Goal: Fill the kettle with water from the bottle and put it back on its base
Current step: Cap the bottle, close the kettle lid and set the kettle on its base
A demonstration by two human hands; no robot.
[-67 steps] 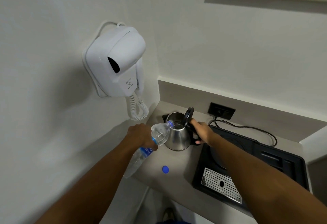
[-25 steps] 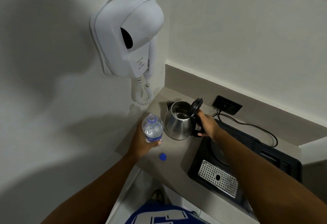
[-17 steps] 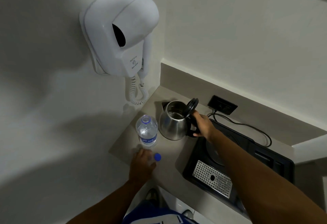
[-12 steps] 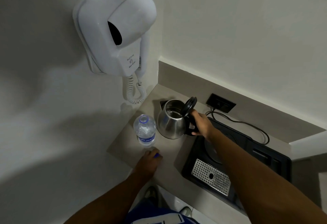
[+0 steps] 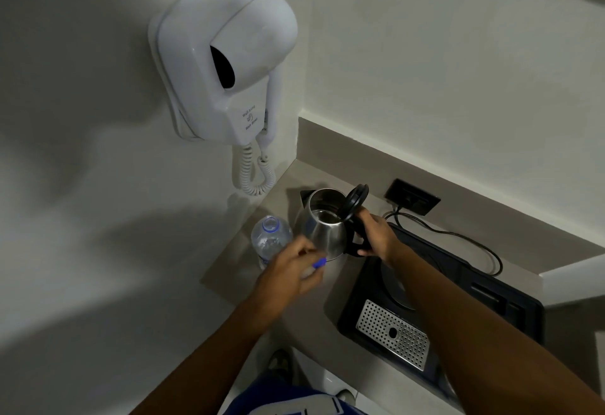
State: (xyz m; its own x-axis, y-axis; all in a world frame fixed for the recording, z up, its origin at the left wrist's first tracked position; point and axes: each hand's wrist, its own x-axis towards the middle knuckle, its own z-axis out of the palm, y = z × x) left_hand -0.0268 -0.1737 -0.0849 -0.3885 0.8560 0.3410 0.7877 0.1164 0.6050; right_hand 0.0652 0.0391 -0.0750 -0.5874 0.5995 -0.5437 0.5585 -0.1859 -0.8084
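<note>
A steel kettle stands on the beige counter with its black lid flipped up. My right hand grips the kettle's black handle. An uncapped clear water bottle stands upright just left of the kettle. My left hand hovers in front of the bottle and pinches the small blue cap in its fingertips. The round kettle base lies on a black tray to the right, partly hidden by my right forearm.
A white wall-mounted hair dryer with a coiled cord hangs above the counter's left end. A black socket and power cable sit at the back. A perforated metal drip grid lies in the tray's front.
My left hand set the bottle upright beside the kettle, let go, reached down to the blue cap on the counter and lifted it. The right hand stayed on the kettle handle.
</note>
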